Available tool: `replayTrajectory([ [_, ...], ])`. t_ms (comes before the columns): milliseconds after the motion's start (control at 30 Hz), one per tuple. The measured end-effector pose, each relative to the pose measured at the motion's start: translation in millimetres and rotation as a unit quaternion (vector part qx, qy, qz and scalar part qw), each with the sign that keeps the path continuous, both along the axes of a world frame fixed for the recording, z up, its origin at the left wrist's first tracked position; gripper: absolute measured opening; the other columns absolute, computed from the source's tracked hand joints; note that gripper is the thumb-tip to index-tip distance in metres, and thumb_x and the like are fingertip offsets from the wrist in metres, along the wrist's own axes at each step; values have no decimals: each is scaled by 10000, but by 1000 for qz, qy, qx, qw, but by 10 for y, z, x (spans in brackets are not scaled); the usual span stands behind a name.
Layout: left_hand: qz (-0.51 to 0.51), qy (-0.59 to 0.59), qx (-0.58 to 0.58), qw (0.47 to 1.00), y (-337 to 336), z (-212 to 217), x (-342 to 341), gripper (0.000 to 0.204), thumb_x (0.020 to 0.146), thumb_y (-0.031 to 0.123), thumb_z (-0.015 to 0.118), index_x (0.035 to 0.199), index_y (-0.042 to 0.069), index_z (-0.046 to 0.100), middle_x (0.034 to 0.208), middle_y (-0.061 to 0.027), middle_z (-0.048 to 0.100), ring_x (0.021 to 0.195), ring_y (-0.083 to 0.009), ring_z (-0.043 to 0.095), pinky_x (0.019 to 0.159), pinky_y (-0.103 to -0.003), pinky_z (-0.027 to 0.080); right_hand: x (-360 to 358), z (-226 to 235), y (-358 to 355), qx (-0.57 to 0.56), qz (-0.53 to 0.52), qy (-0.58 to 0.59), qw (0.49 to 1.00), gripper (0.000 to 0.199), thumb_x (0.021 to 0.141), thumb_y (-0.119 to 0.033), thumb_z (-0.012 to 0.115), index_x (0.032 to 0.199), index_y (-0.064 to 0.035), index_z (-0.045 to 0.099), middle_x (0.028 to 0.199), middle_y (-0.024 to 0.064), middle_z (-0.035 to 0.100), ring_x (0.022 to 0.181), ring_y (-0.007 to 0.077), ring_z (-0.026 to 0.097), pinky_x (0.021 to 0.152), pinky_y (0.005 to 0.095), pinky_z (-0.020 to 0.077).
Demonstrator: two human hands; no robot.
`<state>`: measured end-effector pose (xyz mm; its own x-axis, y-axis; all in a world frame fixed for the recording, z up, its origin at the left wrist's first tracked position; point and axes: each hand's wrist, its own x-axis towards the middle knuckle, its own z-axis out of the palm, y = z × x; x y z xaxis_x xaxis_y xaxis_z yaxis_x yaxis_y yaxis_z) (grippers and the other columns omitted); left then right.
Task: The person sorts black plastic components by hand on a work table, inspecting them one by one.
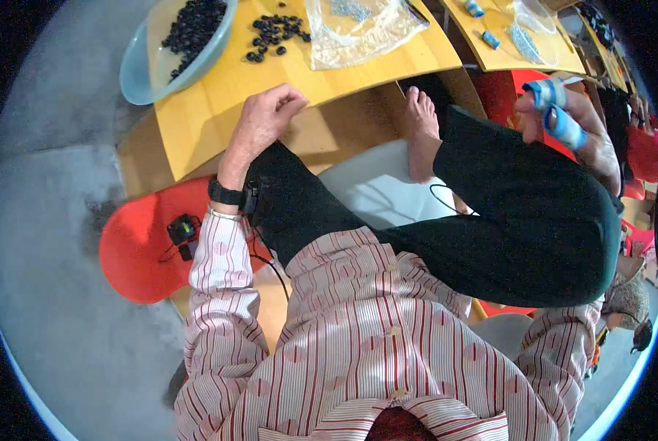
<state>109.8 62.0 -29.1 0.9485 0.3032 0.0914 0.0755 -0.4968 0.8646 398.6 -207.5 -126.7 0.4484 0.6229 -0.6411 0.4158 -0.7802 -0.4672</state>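
Note:
My left hand (268,114) is raised at the near edge of the yellow table (196,132), its fingers curled in and closed. Whatever it may hold is hidden. A black strap and a bangle circle that wrist. My right hand (590,136) hovers by my bent right knee, fingers loosely bent and apart, with nothing visible in it. Blue-and-white wraps (564,128) cover two of its fingers. Beyond my left hand, several small black round pieces (274,35) lie loose on the table. A light-blue basin (135,73) holds a heap of similar black pieces.
A clear plastic bag (369,37) with small metallic pieces lies on the table. Further right, another yellow table (483,15) bears blue rolls and a clear bag. A red stool (141,250) with a small black device (184,229) stands at my left. Other people are at the right.

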Motion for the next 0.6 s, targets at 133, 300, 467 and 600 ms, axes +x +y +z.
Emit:
replayTrajectory([
  [133,206,49,50,976,541,-138,-589,195,839,209,651,907,27,645,784,-114,672,734,-197,661,672,-298,503,-674,221,640,100,22,173,980,419,961,-97,388,1363,-1,324,1264,149,471,1136,247,484,966,355,409],
  [300,273,42,91,957,829,-193,-404,178,846,207,639,935,53,644,794,-80,672,732,-158,641,678,-292,498,-358,893,323,174,-38,321,930,402,938,-145,457,1300,19,395,1140,137,544,1003,224,550,894,336,450],
  [467,254,38,81,963,721,-176,-63,154,824,191,650,925,76,636,769,-106,669,711,-222,652,654,-333,498,-547,1688,217,229,-110,448,857,401,915,-193,525,1237,39,467,1016,124,616,870,200,616,821,317,491],
  [600,247,-20,111,962,775,-156,68,161,816,186,666,932,86,616,735,-107,650,684,-262,637,632,-363,491,-786,1073,243,168,-82,259,948,696,792,-367,650,1326,-14,378,1135,174,540,977,255,558,817,369,479],
])
